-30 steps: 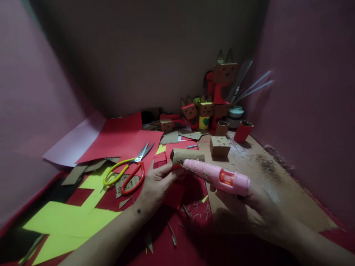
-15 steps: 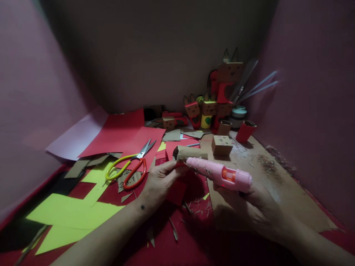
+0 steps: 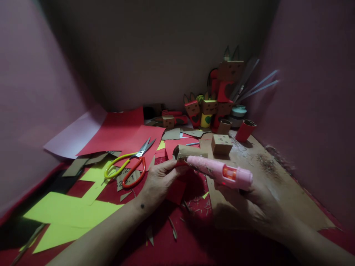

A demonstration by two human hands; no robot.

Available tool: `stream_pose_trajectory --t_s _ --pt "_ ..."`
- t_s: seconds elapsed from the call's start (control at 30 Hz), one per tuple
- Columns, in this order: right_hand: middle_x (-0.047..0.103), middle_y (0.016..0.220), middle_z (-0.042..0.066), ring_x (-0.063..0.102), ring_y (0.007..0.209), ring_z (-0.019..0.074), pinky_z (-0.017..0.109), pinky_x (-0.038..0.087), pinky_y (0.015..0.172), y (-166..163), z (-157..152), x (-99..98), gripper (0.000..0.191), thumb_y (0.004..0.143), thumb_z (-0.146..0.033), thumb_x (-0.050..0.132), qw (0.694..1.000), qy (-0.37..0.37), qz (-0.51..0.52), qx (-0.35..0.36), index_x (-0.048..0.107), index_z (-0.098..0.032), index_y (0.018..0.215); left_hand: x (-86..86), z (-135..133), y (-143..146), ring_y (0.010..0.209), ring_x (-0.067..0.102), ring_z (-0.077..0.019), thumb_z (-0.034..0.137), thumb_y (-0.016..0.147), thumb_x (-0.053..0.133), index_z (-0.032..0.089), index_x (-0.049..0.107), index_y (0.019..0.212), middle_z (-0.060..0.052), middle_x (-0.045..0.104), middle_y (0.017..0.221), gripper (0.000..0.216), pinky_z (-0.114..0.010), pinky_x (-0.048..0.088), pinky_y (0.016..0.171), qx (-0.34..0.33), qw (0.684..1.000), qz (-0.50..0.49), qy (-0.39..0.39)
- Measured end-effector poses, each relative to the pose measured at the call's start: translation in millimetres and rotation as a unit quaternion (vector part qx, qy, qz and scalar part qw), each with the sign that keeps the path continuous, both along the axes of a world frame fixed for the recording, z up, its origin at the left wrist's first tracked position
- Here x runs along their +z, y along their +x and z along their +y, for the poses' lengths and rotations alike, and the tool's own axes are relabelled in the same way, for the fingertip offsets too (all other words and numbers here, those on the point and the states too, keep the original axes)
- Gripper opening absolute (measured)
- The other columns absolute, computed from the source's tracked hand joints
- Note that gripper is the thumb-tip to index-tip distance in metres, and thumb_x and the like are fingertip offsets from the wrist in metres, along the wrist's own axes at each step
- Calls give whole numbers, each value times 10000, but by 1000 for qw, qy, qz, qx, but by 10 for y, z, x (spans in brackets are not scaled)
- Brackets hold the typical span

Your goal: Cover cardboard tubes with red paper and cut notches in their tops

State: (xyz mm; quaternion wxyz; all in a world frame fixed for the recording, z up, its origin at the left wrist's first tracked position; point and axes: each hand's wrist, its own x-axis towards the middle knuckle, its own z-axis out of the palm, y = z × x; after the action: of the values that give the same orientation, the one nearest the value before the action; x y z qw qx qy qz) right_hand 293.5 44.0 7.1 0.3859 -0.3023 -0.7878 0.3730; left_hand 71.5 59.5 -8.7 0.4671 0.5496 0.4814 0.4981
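- Head view (sole view): cardboard tube is held above mid worktop, lying crosswise, open end to the left.
- L hand: grip is pinched on tube's left end, thumb vs. fingers, close to the opening.
- R hand: grip is wrapped round handle of pink glue gun; trigger is hidden, so whether it's pressed can't be told.
- Gun's nozzle is pointed left, at tube's near side; touching or just short, can't be told.
- Step in hand (judged): glue is prob. being put on tube's near side, by the pinched end.
- Next move (judged): tube needs to be held steady, nozzle to be guided evenly, L fingertips to be kept off the tip, prob. hot.
- L side: scissors are laid w/ blades parted, on & by red sheets; yellow paper is spread nearer.
- R side: small box, marked w/ spots, is set on cardboard sheet, beyond gun; red tube is placed farther back.
- Back: eared figures are grouped near lidded jar.
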Motion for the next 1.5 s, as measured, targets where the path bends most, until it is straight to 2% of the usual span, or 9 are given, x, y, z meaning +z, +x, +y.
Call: stream_pose_trajectory --t_s 0.13,0.37,0.53,0.7,0.8,0.97,1.1,1.33,1.5 --pt "582 1368 33 495 1308 286 468 426 1083 46 -1 -14 527 934 -256 547 1000 -9 -19 -2 416 -317 1440 -10 -2 -7 871 703 -208 326 772 718 242 786 948 -22 784 890 207 -297 555 818 3 1000 -13 -1" --pt "546 1407 7 448 1343 299 480 364 1130 48 -3 11 487 931 -310 556 1000 -21 -3 -16 472 -322 1410 -29 12 -23 845 703 -150 272 783 714 283 787 929 24 787 871 163 -210 545 786 3 1000 -21 23" --pt "465 1477 3 407 1374 277 473 325 1159 30 -5 63 441 967 -273 479 1000 -19 0 -1 480 -306 1407 -53 30 -33 844 697 -127 270 805 702 297 780 951 28 787 910 167 -193 536 796 -7 999 -23 29" --pt "483 1463 -19 439 1355 244 433 369 1140 79 -8 36 465 965 -222 484 1000 -21 -3 4 459 -342 1413 -53 33 -35 824 690 -113 261 798 706 301 788 887 47 786 893 127 -178 530 774 -1 999 -29 34" --pt "483 1462 -11 430 1360 258 446 373 1135 96 -6 15 492 945 -207 526 1000 -21 -5 -11 459 -340 1413 -52 27 -43 831 692 -128 300 789 718 291 789 873 40 787 887 111 -194 532 772 9 999 -30 29" --pt "498 1450 -22 465 1336 228 409 392 1127 66 -15 64 460 965 -187 470 1000 -10 10 -7 477 -339 1399 -61 26 -50 894 697 -178 333 789 716 252 786 922 -3 782 964 170 -249 536 812 20 1000 1 19" --pt "517 1434 -18 486 1319 235 414 415 1110 61 -16 86 445 969 -199 463 1000 -12 11 -16 489 -342 1390 -67 47 -54 940 694 -199 339 795 709 252 778 964 -6 779 986 202 -282 531 859 11 1000 -13 24" --pt "513 1437 -42 461 1339 209 379 376 1139 108 -5 52 447 971 -209 471 1000 -16 11 -22 484 -364 1390 -11 33 -66 990 688 -215 342 796 706 232 779 968 -20 773 1019 217 -278 527 885 12 999 6 36" --pt "490 1459 5 455 1343 233 397 374 1138 135 12 27 425 975 -245 472 999 -21 21 -36 495 -303 1395 -30 45 -88 945 697 -211 333 791 710 241 779 966 -15 780 980 209 -280 541 842 28 999 14 42"
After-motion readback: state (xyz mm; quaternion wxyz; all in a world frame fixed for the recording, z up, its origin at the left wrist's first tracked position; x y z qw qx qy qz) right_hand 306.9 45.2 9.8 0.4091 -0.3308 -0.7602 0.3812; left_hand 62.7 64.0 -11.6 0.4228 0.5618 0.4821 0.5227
